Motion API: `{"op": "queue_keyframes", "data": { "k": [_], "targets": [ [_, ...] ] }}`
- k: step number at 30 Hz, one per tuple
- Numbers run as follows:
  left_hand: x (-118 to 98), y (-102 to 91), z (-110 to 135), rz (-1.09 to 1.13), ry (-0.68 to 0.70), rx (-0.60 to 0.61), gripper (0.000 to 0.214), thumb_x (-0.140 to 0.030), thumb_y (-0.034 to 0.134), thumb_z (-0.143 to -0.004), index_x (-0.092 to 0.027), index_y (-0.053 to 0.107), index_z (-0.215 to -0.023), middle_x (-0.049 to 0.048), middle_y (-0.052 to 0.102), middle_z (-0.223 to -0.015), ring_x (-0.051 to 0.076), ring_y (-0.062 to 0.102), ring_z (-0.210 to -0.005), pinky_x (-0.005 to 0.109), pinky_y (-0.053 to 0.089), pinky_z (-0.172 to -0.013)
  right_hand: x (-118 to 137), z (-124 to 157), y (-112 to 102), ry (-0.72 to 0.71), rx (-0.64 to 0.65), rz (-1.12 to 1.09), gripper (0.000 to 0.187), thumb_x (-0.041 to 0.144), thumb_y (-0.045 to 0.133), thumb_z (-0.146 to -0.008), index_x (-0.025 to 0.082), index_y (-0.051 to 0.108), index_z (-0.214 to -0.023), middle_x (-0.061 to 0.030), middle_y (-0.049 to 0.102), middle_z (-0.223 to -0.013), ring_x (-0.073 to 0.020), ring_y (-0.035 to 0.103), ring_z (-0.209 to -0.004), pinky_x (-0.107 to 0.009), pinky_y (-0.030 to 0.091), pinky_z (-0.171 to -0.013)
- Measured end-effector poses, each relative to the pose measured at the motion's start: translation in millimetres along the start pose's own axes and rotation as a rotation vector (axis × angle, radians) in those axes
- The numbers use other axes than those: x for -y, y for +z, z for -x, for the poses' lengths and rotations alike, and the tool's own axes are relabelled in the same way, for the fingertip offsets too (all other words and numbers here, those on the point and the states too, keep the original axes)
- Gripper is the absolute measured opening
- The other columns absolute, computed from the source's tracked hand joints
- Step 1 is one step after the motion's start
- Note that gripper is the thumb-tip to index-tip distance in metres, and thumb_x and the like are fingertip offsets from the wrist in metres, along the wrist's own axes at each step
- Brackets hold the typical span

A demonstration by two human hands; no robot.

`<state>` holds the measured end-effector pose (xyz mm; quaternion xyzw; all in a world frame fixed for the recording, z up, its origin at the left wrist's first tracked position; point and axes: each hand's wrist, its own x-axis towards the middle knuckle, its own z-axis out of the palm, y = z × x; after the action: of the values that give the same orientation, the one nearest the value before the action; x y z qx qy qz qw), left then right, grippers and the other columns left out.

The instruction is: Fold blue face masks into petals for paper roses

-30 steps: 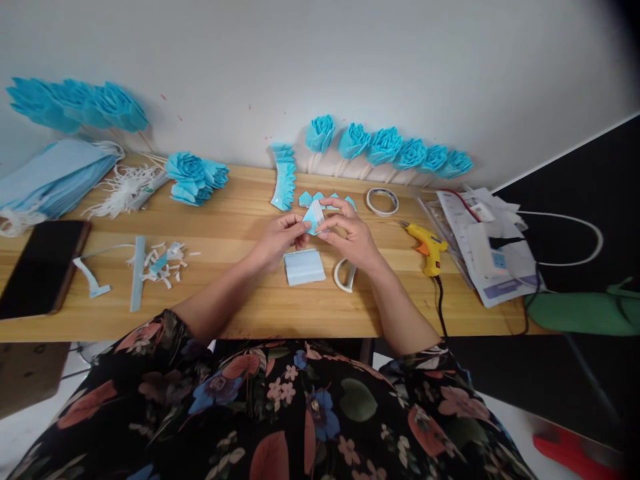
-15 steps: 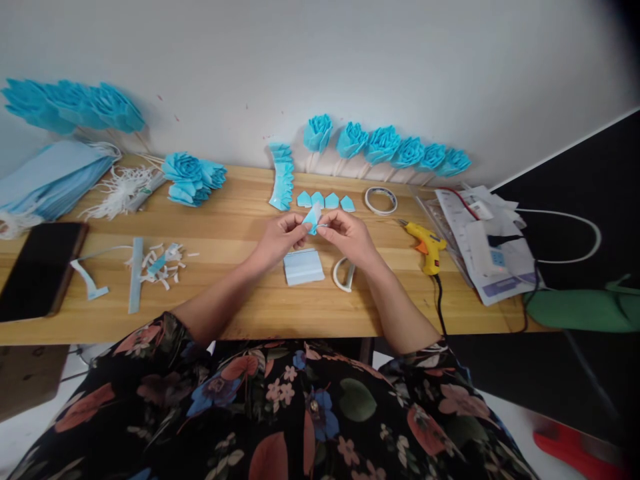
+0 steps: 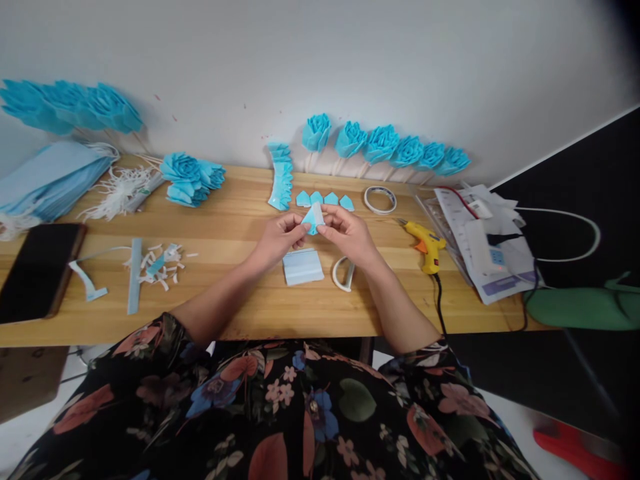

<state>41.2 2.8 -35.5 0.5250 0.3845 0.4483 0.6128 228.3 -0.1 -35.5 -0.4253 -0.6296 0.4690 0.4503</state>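
Half a second ago the right hand's fingers were curled at the lower right of the small blue and white folded piece (image 3: 312,220), which looked narrower; now they pinch its right side, and its white band faces up more broadly. The left hand (image 3: 283,237) grips as before.

The piece sits between the two sets of fingertips, raised above the wooden table (image 3: 230,230). The left thumb and fingers are closed on its lower left part; the right hand (image 3: 350,233) has thumb and forefinger closed on its right side, by the white band. Its pointed top rises clear between them, tilted toward the far edge.

Just beyond the fingers, four pointed blue cutouts (image 3: 331,198) lie in a row parallel to that edge. On the near-edge side of the hands lie a pale blue pleated sheet (image 3: 303,267) and a white loop (image 3: 351,279), the latter just beside the right wrist. Farther out, a tape roll (image 3: 381,211) and a yellow glue gun (image 3: 425,244) lie toward the right end. Six blue flowers (image 3: 381,144) stand along the far edge, and a phone (image 3: 40,270) lies at the near left corner.
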Motion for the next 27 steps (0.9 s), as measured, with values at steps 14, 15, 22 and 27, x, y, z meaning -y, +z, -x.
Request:
{"op": "queue_keyframes", "data": {
  "k": [14, 15, 22, 27],
  "targets": [
    [-0.2, 0.6, 0.4, -0.071, -0.008, 0.015, 0.029, -0.041, 0.073, -0.076, -0.017, 0.057, -0.071, -0.0040, 0.054, -0.059, 0.007, 0.046, -0.052, 0.022, 0.038, -0.052, 0.1, 0.9, 0.5, -0.009, 0.002, -0.046, 0.042, 0.039, 0.075, -0.080, 0.022, 0.066, -0.118, -0.0008, 0.073, -0.093, -0.0169, 0.068, -0.090, -0.032, 0.054, -0.088],
    [-0.6, 0.7, 0.6, -0.078, -0.005, 0.019, 0.029, -0.041, 0.073, -0.075, -0.017, 0.057, -0.071, -0.0041, 0.053, -0.058, 0.007, 0.046, -0.052, 0.021, 0.038, -0.052, 0.3, 1.0, 0.7, -0.011, 0.004, -0.038, 0.042, 0.038, 0.074, -0.081, 0.022, 0.066, -0.118, -0.0007, 0.073, -0.092, -0.0168, 0.068, -0.089, -0.032, 0.053, -0.087],
    [0.5, 1.0, 1.5, -0.113, -0.003, 0.066, 0.031, -0.043, 0.073, -0.078, -0.017, 0.056, -0.072, -0.0036, 0.056, -0.060, 0.008, 0.049, -0.054, 0.021, 0.040, -0.053, 1.0, 2.3, 4.2, -0.011, -0.009, 0.001, 0.042, 0.040, 0.071, -0.082, 0.022, 0.065, -0.119, -0.0020, 0.072, -0.093, -0.0173, 0.066, -0.087, -0.032, 0.054, -0.083],
    [3.0, 1.2, 0.1, -0.117, -0.007, 0.055, 0.029, -0.037, 0.075, -0.077, -0.017, 0.055, -0.071, -0.0050, 0.054, -0.058, 0.007, 0.048, -0.052, 0.020, 0.039, -0.051, 5.1, 3.0, 7.9, -0.004, -0.040, 0.009, 0.038, 0.035, 0.071, -0.081, 0.021, 0.066, -0.115, -0.0027, 0.072, -0.094, -0.0174, 0.067, -0.088, -0.031, 0.055, -0.081]
  ]
}}
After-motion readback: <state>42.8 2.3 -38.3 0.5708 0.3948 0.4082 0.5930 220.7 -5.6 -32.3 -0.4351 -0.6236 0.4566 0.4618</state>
